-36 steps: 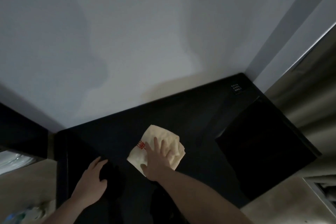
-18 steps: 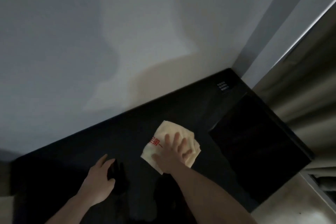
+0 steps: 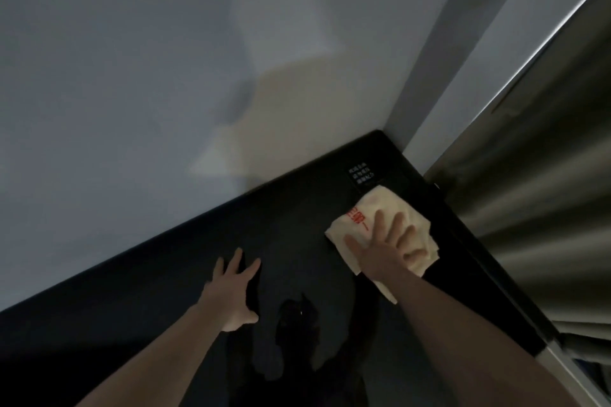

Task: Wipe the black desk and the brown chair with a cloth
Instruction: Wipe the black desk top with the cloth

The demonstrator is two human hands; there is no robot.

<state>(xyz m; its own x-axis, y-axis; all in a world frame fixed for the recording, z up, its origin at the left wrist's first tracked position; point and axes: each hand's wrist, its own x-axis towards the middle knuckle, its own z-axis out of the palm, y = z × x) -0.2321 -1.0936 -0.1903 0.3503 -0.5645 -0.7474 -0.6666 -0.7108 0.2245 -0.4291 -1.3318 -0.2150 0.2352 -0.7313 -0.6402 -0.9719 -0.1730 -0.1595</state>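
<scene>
Within the last second the right hand has slid the cloth from mid-bench out toward three o'clock, into the far corner of the black bench, just below a small white-lettered label and near the curtain. Its fingers lie spread and flat, pressing the cloth down, while the left hand rests empty at nine o'clock of it with fingers splayed on the bench. This suggests the bench pass is reaching its right end; the brown chair is out of view and likely still to do.
</scene>
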